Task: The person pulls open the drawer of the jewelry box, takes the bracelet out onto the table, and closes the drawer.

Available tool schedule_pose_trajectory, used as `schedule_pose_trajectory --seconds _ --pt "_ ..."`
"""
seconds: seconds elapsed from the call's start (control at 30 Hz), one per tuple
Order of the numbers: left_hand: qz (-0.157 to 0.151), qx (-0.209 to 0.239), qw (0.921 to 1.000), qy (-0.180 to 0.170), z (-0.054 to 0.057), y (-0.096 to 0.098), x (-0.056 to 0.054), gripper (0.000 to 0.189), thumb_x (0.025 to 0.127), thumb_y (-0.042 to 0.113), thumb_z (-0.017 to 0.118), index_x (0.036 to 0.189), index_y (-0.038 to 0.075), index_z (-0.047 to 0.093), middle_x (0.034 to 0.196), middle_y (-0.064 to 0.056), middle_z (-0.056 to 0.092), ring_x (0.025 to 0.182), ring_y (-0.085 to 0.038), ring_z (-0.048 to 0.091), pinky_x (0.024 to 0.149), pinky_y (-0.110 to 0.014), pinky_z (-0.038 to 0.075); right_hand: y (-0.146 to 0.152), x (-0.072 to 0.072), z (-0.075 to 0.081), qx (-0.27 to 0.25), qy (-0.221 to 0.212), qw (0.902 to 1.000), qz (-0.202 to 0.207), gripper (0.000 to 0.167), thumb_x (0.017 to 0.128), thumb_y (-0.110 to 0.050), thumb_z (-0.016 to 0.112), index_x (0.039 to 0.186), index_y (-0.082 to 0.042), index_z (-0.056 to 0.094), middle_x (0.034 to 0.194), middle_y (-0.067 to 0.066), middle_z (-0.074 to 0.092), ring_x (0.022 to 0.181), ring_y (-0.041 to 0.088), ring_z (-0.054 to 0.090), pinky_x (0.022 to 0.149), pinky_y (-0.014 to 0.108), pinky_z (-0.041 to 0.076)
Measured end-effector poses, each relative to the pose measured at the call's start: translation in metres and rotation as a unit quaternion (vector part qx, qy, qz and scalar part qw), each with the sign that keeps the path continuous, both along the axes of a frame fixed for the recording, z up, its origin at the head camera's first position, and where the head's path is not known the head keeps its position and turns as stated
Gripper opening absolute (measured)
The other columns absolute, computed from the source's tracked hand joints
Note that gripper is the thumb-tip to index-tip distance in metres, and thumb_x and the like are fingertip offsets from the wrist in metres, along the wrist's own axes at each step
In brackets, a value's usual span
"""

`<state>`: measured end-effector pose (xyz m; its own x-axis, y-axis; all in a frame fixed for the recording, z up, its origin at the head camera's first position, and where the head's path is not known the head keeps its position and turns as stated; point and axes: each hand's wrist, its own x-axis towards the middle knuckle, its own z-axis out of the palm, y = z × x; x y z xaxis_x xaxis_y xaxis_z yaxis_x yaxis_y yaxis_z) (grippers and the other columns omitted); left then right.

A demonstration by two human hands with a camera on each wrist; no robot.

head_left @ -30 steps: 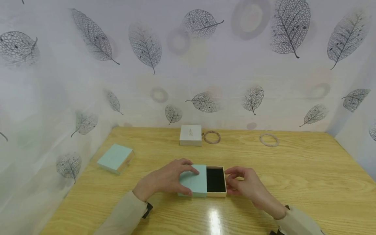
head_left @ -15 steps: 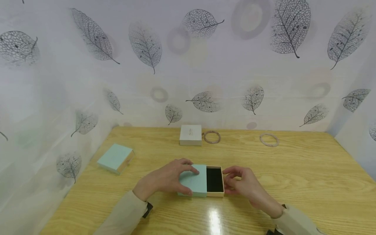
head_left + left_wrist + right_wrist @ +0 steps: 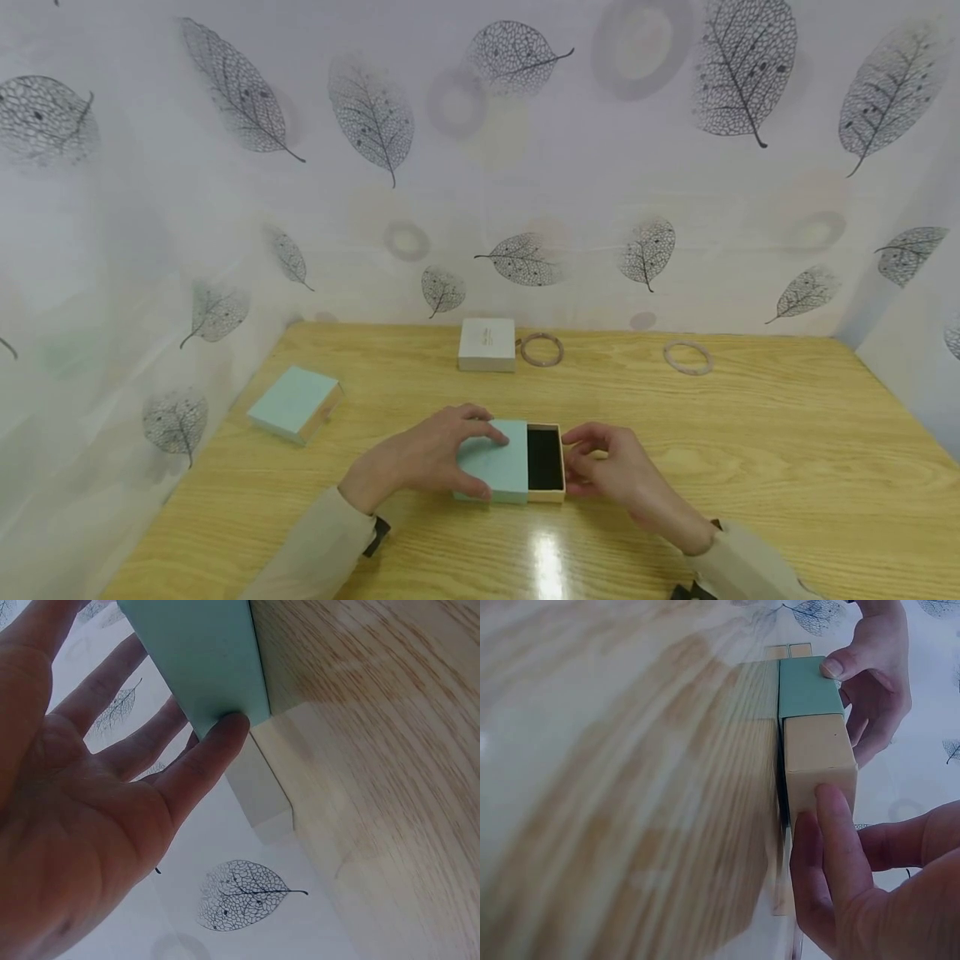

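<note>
A mint-green sliding jewelry box [image 3: 504, 467] lies on the table, its cream drawer [image 3: 561, 487] with black lining partly out to the right. My left hand [image 3: 423, 458] holds the green sleeve, thumb at the near side and other fingers over the top and far side. In the left wrist view a fingertip [image 3: 234, 727] presses the sleeve's side. My right hand [image 3: 618, 471] is at the drawer's right end. The right wrist view shows its fingers [image 3: 840, 840] touching the drawer's end face, not wrapped round it.
Another mint-green box [image 3: 296, 400] lies at the left edge of the wooden table [image 3: 787, 433]. Toward the back stand a white box [image 3: 487, 346], a brownish bangle [image 3: 542, 364] beside it, and a pale bangle [image 3: 687, 371] farther right. A leaf-patterned curtain [image 3: 525, 167] rises behind.
The drawer has slid left, farther into the green sleeve, and my right hand has moved left with it. My left hand has stayed in place on the sleeve.
</note>
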<state>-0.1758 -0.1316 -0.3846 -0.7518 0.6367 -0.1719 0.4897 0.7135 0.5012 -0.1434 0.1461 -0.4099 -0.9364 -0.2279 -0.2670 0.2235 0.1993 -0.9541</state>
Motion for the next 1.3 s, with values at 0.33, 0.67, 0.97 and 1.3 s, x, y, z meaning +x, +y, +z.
schedule_pose_trajectory --seconds 0.33,0.67,0.97,1.3 --pt "0.001 0.001 1.0000 -0.002 0.001 0.000 0.000 0.061 0.081 0.044 0.086 0.135 0.026 0.065 0.155 -0.009 0.047 0.142 -0.033 0.045 0.117 -0.055 0.041 -0.003 -0.001 -0.002 -0.004 0.006 1.0000 -0.006 0.029 0.097 0.007 0.057 0.126 0.013 0.056 0.098 0.012 0.059 0.078 0.019 0.070 0.072 0.034 0.065" --pt "0.001 0.006 1.0000 -0.004 0.000 0.000 0.001 0.061 0.080 0.044 0.086 0.135 0.026 0.065 0.155 -0.009 0.047 0.142 -0.033 0.045 0.117 -0.056 0.040 -0.005 -0.001 -0.003 -0.009 0.002 0.9999 -0.008 0.027 0.097 0.006 0.058 0.124 0.012 0.057 0.097 0.012 0.061 0.078 0.019 0.070 0.072 0.034 0.065" --pt "0.002 0.005 1.0000 -0.005 -0.001 0.001 0.001 0.060 0.081 0.045 0.085 0.135 0.028 0.064 0.155 -0.008 0.047 0.143 -0.032 0.045 0.118 -0.054 0.041 -0.010 0.000 -0.001 -0.004 -0.006 0.9999 -0.011 0.029 0.097 0.006 0.057 0.125 0.011 0.058 0.099 0.013 0.059 0.080 0.019 0.070 0.074 0.034 0.065" --pt "0.003 0.006 1.0000 0.003 0.001 0.000 0.001 0.060 0.080 0.044 0.086 0.134 0.026 0.065 0.154 -0.009 0.048 0.141 -0.033 0.047 0.116 -0.055 0.042 -0.014 -0.001 -0.003 -0.008 0.006 0.9999 -0.007 0.037 0.097 0.006 0.057 0.133 0.012 0.053 0.101 0.014 0.060 0.079 0.018 0.070 0.072 0.033 0.065"
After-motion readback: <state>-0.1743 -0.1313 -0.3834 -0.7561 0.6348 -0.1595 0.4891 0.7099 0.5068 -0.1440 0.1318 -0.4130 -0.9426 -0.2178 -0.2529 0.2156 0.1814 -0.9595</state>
